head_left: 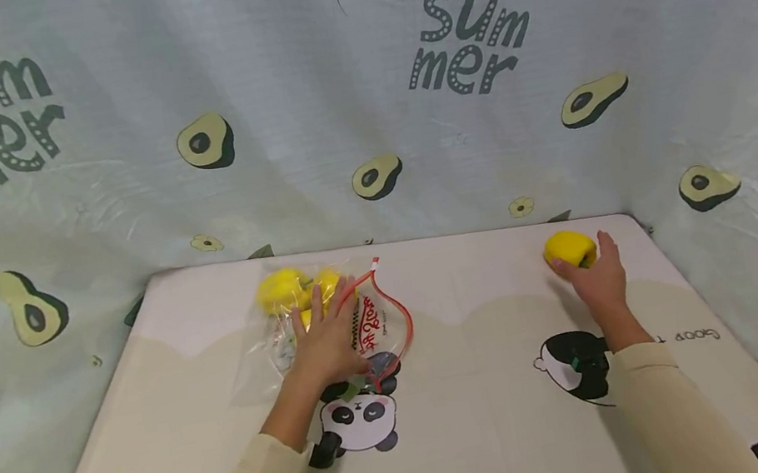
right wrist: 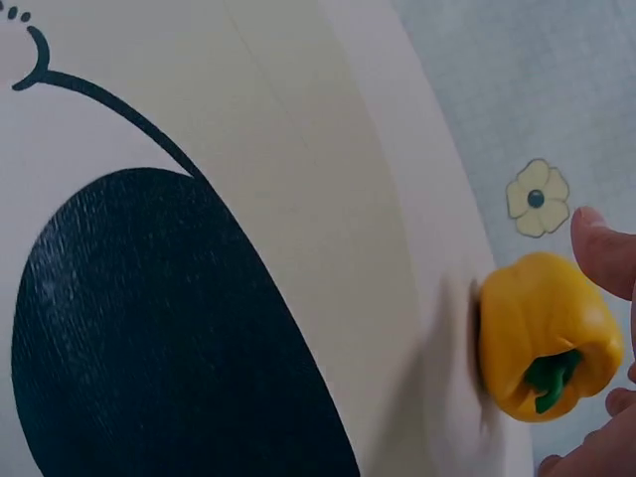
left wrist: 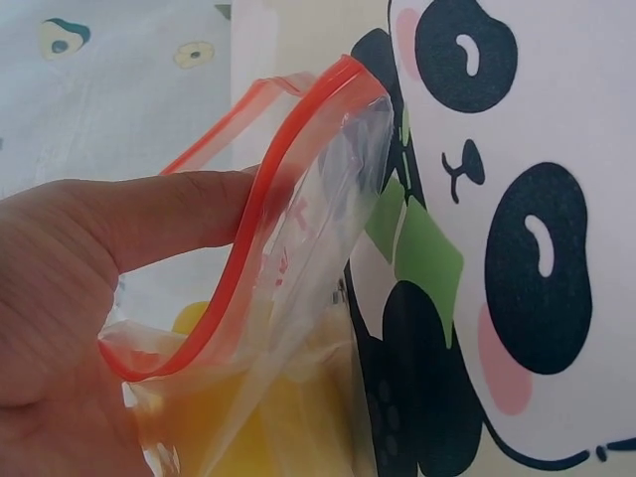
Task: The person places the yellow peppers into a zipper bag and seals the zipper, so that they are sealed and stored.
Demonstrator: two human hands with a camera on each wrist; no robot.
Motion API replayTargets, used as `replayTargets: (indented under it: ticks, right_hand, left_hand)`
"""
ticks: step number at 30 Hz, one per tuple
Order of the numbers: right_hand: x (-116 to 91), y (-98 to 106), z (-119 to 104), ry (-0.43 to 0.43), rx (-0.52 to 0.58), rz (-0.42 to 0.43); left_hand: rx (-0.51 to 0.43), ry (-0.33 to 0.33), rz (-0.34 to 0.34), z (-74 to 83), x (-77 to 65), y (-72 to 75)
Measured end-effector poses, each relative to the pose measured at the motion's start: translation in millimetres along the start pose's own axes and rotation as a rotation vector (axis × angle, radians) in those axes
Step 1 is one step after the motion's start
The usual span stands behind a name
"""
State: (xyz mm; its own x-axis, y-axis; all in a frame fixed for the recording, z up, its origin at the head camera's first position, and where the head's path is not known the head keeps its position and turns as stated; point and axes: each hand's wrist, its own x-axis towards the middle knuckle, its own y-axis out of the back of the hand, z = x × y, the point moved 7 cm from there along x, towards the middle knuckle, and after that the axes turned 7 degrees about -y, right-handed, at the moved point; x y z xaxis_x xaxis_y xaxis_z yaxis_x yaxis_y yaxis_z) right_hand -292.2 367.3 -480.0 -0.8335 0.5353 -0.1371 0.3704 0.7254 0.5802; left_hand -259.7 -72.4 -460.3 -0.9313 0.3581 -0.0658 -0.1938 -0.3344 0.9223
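Observation:
A clear plastic zip bag (head_left: 374, 339) with a red edge lies at the left of the table, several yellow bell peppers (head_left: 282, 290) inside it. My left hand (head_left: 328, 343) rests spread over the bag, its fingers fairly straight. In the left wrist view, the left thumb (left wrist: 189, 214) extends behind the red rim at the bag's gaping mouth. Farther right, a single yellow bell pepper (right wrist: 547, 328) with a green stem sits on the table. Around it, my right hand (head_left: 600, 282) is spread, thumb and fingers on either side; the right wrist view shows only parts of the fingers.
The pale table (head_left: 488, 420) carries printed pandas and lettering. Its far edge meets a hanging cloth (head_left: 304, 157) with avocado prints, which also runs along both sides.

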Motion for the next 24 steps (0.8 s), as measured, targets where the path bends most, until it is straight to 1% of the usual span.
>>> replayTargets:
  ticks: [3, 6, 11, 18, 24]
  right_hand:
    - [3.9, -6.4, 4.9, -0.003, 0.016, -0.036]
    - [4.7, -10.0, 8.1, -0.025, 0.043, -0.045]
    - [5.9, -7.6, 12.9, -0.059, 0.055, -0.015]
    - [10.4, -0.6, 19.9, -0.063, -0.009, 0.047]
    - [7.3, 0.5, 20.1, -0.055, 0.029, 0.049]
  left_hand:
    - [0.0, 0.005, 0.0, -1.1, 0.2, 1.3]
    - [-0.001, 0.005, -0.006, -1.8, 0.2, 1.2]
    - [-0.004, 0.001, -0.012, -1.9, 0.8, -1.5]
    - [-0.007, -0.005, -0.006, 0.0, 1.2, -2.3]
    - [0.005, 0.001, -0.004, 1.1, 0.8, -1.8]
